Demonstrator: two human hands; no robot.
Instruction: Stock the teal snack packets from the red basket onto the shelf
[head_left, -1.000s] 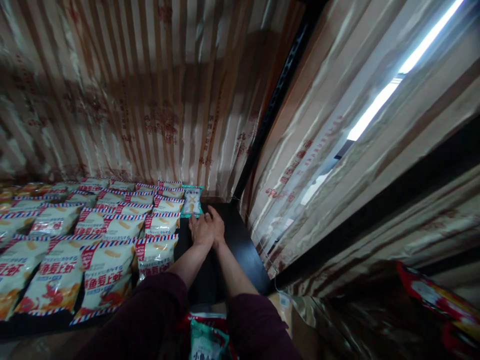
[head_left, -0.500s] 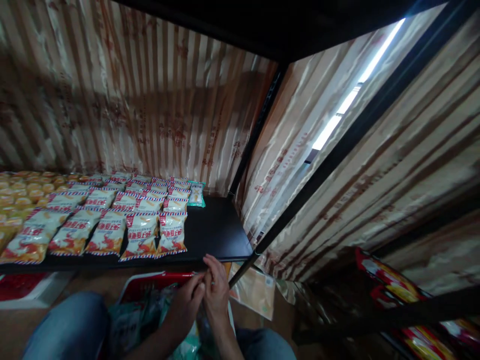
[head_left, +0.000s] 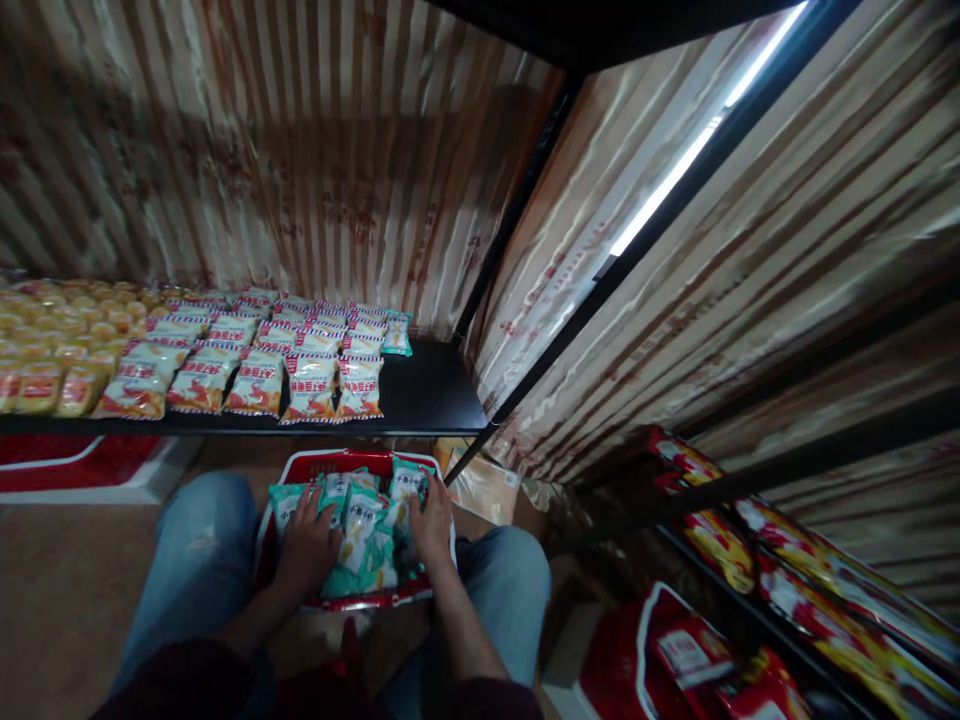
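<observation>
Between my knees sits a red basket with a white rim (head_left: 330, 462), filled with several teal-and-white snack bags (head_left: 365, 520). My left hand (head_left: 307, 538) lies on the bags at the left side, fingers spread and touching the wrappers. At the right side, my right hand (head_left: 432, 525) grips the edge of another teal snack bag (head_left: 407, 480), its thumb over the front. On the black shelf (head_left: 431, 390) above the basket, one similar teal bag (head_left: 397, 332) stands at the back, beside rows of white-and-orange snack bags (head_left: 311, 385).
Yellow packaged cakes (head_left: 60, 345) fill the shelf's left part. A black shelf post (head_left: 517, 395) slants at the right. Red-and-yellow packets (head_left: 720, 550) lie on a lower rack at right, near a red basket (head_left: 637, 640). Another red-and-white container (head_left: 97, 470) is under the shelf.
My hands, earlier close together near the shelf's front edge, are now apart and down in the basket, on the bags. The view has tilted downward, showing more of the basket.
</observation>
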